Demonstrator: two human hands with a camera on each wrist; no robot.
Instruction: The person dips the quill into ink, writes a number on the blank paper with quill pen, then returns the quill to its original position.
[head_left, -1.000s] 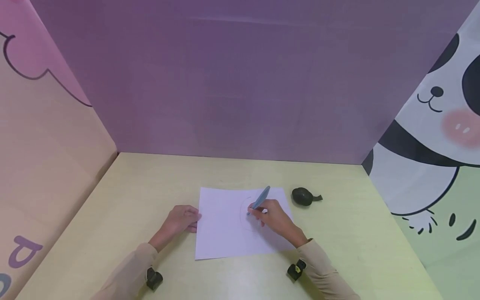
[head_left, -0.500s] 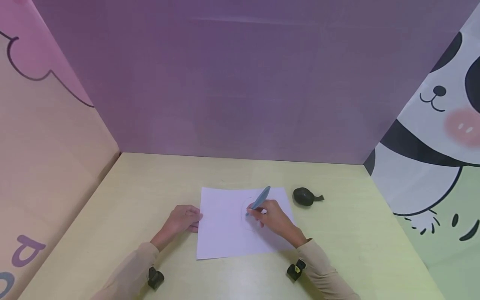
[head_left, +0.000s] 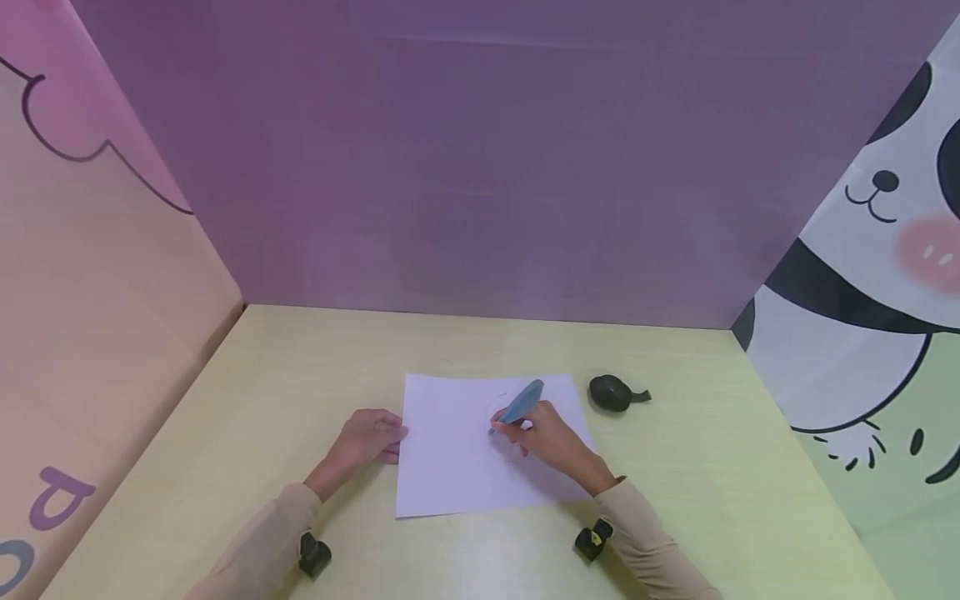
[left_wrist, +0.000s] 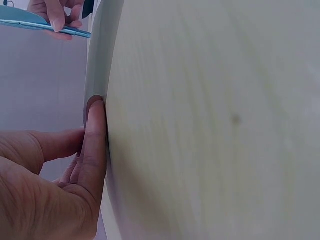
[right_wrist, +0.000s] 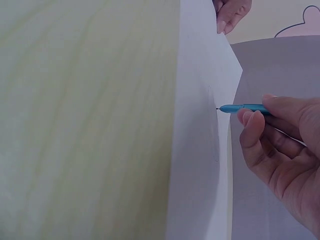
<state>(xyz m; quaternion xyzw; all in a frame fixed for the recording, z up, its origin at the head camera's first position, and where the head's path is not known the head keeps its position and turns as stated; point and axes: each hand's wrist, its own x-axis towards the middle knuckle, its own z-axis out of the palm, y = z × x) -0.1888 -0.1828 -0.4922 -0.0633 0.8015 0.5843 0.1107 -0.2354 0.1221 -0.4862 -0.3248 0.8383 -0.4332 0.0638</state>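
Observation:
A white sheet of paper (head_left: 442, 467) lies on the table. My left hand (head_left: 367, 437) pinches its left edge, thumb above; the left wrist view shows the fingers (left_wrist: 94, 150) close to the tabletop. In my right hand (head_left: 551, 437) is a blue pen (head_left: 522, 402) with a broad, feather-like upper end, held between thumb and fingers. The right wrist view has the tip of the pen (right_wrist: 245, 108) at the paper, beside a faint curved line (right_wrist: 214, 145). Part of that drawn line is hidden by my hand in the head view.
To the right of the paper sits a dark, glossy, rounded object (head_left: 610, 393) with a short stalk. A purple panel (head_left: 480, 183) stands behind the pale wooden table (head_left: 300, 358). Printed side walls flank it, with a panda (head_left: 847, 300) on the right one.
The pen tip has moved slightly left and downward on the paper, and the pen's upper end leans a little more to the right. My left hand keeps its place at the paper's edge.

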